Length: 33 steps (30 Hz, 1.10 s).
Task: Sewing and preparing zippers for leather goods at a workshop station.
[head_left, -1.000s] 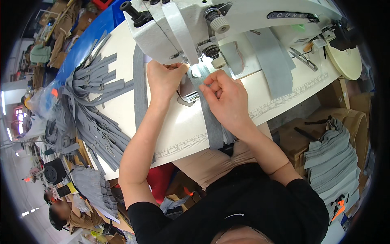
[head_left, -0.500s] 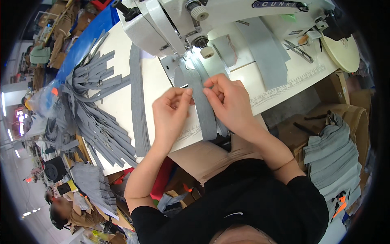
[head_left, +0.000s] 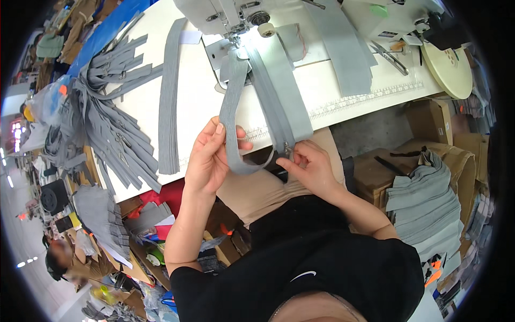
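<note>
My left hand (head_left: 209,158) is closed on a narrow grey fabric strip (head_left: 234,107), which loops down past the table's front edge. The strip's far end runs up to the needle area of a white sewing machine (head_left: 220,16). At the near end of a grey zipper (head_left: 272,110), beside its metal slider (head_left: 288,148), my right hand (head_left: 314,169) pinches with thumb and fingers. That zipper lies along a lighter grey fabric panel (head_left: 292,94), and both run under the machine's lit presser area. The exact grip of the right fingertips is partly hidden.
To the left lie a stack of grey strips (head_left: 170,107) and a heap of zippers (head_left: 120,134). Another fabric panel (head_left: 343,53), thread snips (head_left: 390,58) and a pale round disc (head_left: 448,70) are on the right. Grey pieces (head_left: 426,198) hang over a cardboard box.
Both hands have come down toward me from near the needle. The strip is now lifted aside to the left, exposing the zipper and panel. The whole view has shifted slightly.
</note>
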{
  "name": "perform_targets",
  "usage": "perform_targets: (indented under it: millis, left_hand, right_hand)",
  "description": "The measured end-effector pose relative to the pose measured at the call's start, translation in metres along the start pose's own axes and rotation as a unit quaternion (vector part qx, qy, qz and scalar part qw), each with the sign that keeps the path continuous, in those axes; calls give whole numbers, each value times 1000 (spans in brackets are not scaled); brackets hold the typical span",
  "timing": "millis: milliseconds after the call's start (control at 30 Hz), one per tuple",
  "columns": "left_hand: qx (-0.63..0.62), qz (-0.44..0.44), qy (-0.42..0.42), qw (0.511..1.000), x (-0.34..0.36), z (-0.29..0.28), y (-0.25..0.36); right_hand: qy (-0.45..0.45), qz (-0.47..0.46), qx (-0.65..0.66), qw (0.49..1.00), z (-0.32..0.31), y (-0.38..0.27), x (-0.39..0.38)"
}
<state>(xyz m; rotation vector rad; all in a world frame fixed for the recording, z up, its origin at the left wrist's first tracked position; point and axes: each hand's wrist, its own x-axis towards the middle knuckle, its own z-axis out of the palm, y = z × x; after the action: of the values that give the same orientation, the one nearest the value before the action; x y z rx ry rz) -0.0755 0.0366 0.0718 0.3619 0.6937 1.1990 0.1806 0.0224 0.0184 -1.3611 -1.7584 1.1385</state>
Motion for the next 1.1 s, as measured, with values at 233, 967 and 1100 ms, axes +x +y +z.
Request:
perform_targets:
  millis: [233,967,1100]
  left_hand:
    - [-97,-22,-89,991,-36,-25,-42]
    - [384,-39,37,922,-30,-12,-128]
    - [394,-80,47,914,-43,-3,-135]
  right_hand:
    - [-11,-108,-44,993,-5,-12,-8]
    - [-64,-93,-108,988,-12,30,-66]
    - [-75,-125,-141,979,-32,27,-86]
